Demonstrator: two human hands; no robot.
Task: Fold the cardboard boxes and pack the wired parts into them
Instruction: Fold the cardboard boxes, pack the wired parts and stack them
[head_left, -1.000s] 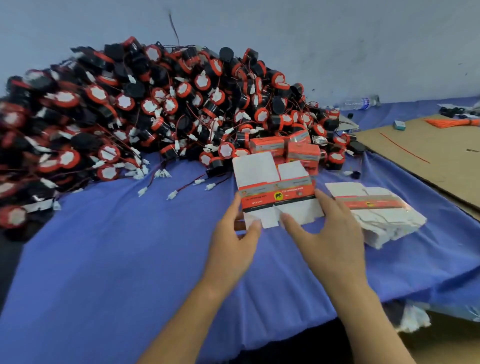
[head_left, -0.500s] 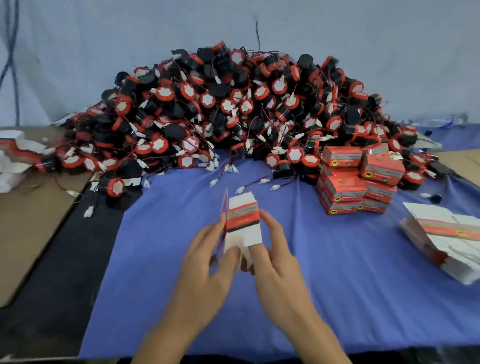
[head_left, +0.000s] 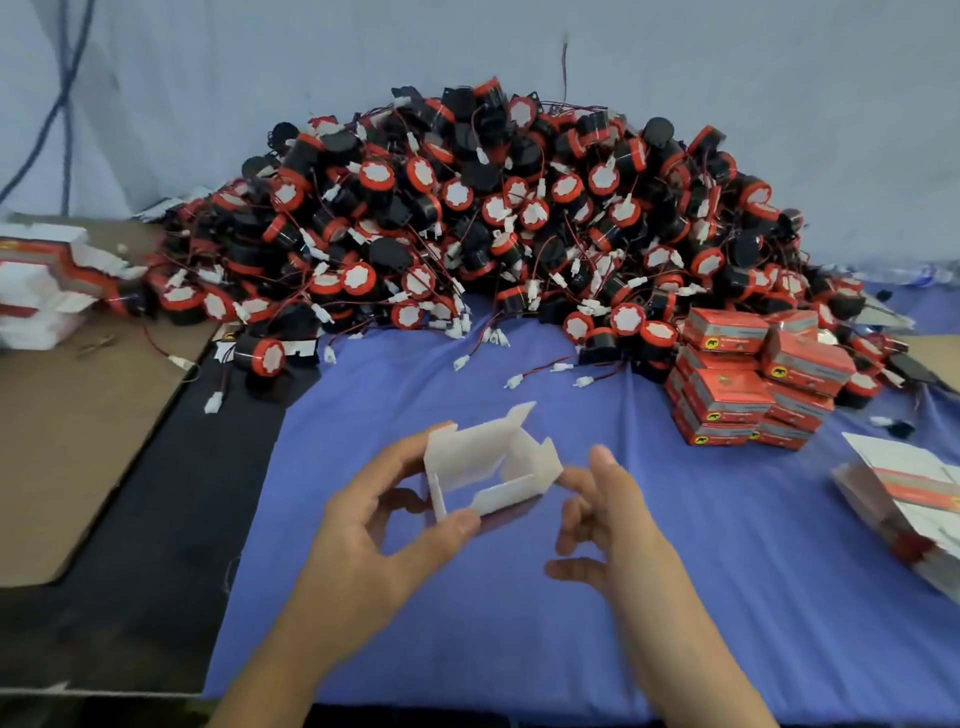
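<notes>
The left hand (head_left: 363, 540) holds a small white cardboard box (head_left: 483, 462), opened into a hollow sleeve, above the blue cloth (head_left: 467, 623) that covers the middle of the table. Its thumb presses the near lower edge of the sleeve and its curled fingers grip the far upper corner, so the box is pinched between them with its open end towards the camera. Unfolded flaps stick out from the top and the right end.

The right hand (head_left: 618, 525) is just right of the box, half open, fingers loosely bent, with nothing in its grasp. One fingertip reaches the right-hand flap, but it is too blurred to tell whether it touches.

Behind the hands, against the pale wall, rises a large heap of wired parts (head_left: 519, 218) – black cylinders with red rims and white faces, trailing thin red wires that end in white plugs. Some plugs lie loose on the cloth at the foot of the heap.

At the heap's right foot stands a stack of closed red cardboard boxes (head_left: 743, 384), several layers high. Further right, at the edge of view, lies a pile of flat unfolded box blanks (head_left: 904, 488), white with a red band. A second pile of flat blanks (head_left: 36, 280) sits at the far left on a brown cardboard sheet (head_left: 67, 415). A dark strip of table (head_left: 156, 545) shows between that sheet and the cloth.
</notes>
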